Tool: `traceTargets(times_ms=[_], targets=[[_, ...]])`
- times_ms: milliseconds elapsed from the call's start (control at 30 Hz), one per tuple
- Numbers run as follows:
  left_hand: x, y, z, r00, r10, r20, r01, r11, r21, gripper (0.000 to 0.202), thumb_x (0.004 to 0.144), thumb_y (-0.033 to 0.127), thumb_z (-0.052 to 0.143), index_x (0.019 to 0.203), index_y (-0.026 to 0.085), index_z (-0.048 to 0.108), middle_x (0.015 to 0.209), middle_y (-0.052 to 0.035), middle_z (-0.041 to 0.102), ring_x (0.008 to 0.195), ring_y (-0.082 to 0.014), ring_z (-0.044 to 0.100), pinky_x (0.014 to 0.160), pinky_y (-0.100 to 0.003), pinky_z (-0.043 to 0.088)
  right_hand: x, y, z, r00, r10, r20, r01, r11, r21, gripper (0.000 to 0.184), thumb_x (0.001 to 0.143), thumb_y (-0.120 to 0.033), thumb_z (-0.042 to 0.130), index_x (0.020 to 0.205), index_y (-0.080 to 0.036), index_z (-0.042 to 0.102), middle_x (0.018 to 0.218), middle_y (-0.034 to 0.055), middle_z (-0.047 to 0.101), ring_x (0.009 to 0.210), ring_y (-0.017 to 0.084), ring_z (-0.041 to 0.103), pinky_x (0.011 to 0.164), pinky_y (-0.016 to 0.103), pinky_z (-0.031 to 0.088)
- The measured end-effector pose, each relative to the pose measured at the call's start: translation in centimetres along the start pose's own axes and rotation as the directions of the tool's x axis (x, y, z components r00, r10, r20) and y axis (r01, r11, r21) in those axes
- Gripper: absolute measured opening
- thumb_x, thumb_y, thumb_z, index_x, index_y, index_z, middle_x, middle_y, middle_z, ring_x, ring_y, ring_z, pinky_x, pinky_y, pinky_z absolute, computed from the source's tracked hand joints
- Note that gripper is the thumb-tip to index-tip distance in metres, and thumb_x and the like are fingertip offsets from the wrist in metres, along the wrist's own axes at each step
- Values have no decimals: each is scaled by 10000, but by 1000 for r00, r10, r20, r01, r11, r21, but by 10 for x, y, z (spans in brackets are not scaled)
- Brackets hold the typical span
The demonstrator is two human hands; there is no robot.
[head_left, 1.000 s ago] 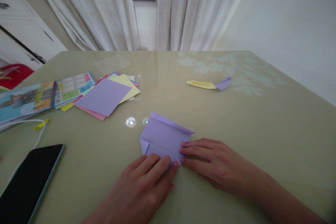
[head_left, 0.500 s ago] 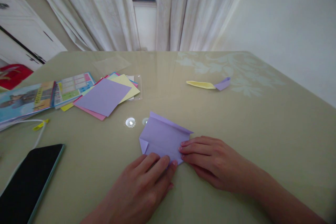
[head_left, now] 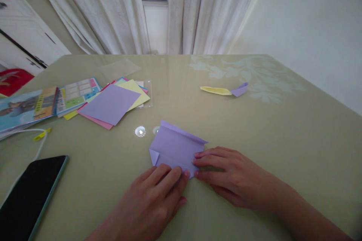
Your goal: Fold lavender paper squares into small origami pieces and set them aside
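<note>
A purple sheet of origami paper [head_left: 177,145] lies on the table in front of me. Its far edge is turned over in a narrow strip, and a small corner is folded in at the left. My left hand [head_left: 154,196] presses its curled fingertips along the near edge, covering part of it. At the right edge, my right hand [head_left: 230,175] holds the paper down with its fingertips, the fingers close together. Farther back lies a folded paper piece with a yellow strip [head_left: 215,90] and a purple end [head_left: 240,89]; neither hand touches it.
Loose coloured paper sheets [head_left: 111,103] are piled at the back left, partly over a clear plastic sleeve [head_left: 149,96]. Beside them lies an open booklet [head_left: 28,107]. A phone [head_left: 31,196] and a white cable [head_left: 42,148] are at the left of the glossy table [head_left: 283,139].
The hands and the purple paper stay almost in place. My left fingertips have shifted very slightly along the near edge.
</note>
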State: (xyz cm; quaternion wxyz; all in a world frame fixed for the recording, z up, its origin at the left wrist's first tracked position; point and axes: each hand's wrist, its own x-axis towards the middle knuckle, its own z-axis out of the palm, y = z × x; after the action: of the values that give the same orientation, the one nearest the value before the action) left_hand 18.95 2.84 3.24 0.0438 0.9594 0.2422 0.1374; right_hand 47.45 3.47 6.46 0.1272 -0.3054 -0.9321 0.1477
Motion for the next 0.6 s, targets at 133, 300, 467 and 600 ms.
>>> traceTargets(times_ms=[133, 300, 467, 600], targets=[[-4, -2, -2, 998, 38, 47, -38, 999, -1, 382, 1063, 196, 603, 1443, 151, 600, 1256, -85, 712, 1030, -285, 640, 848, -434, 538, 0, 0, 1, 1000, 2, -7, -2, 1000, 16, 237, 1081, -210, 561, 1196, -200, 768, 1295, 84, 788, 1270, 232, 695, 1157, 381, 489], [-4, -3, -3, 999, 20, 48, -20, 1000, -9, 389, 1062, 190, 597, 1449, 156, 593, 1272, -96, 697, 1052, -291, 645, 862, -438, 558, 0, -1, 1, 999, 5, -35, -4, 1000, 26, 238, 1081, -206, 559, 1173, -187, 778, 1288, 72, 792, 1247, 231, 706, 1156, 369, 485], [-3, -1, -1, 997, -10, 75, 11, 1000, -10, 411, 1044, 196, 626, 1452, 165, 583, 1293, -90, 685, 1078, -286, 644, 915, -437, 568, 1, -2, 1, 1000, 2, -16, -1, 1000, 23, 254, 1081, -200, 550, 1218, -174, 763, 1302, 82, 786, 1254, 234, 704, 1150, 376, 490], [-3, 0, -1, 997, -24, 76, 24, 1000, -2, 421, 1029, 215, 658, 1443, 179, 585, 1276, -86, 690, 1069, -280, 648, 909, -426, 575, 1, -2, 1, 1000, 10, -9, -10, 999, 34, 253, 1065, -182, 573, 1240, -174, 756, 1289, 88, 793, 1258, 229, 706, 1150, 381, 495]])
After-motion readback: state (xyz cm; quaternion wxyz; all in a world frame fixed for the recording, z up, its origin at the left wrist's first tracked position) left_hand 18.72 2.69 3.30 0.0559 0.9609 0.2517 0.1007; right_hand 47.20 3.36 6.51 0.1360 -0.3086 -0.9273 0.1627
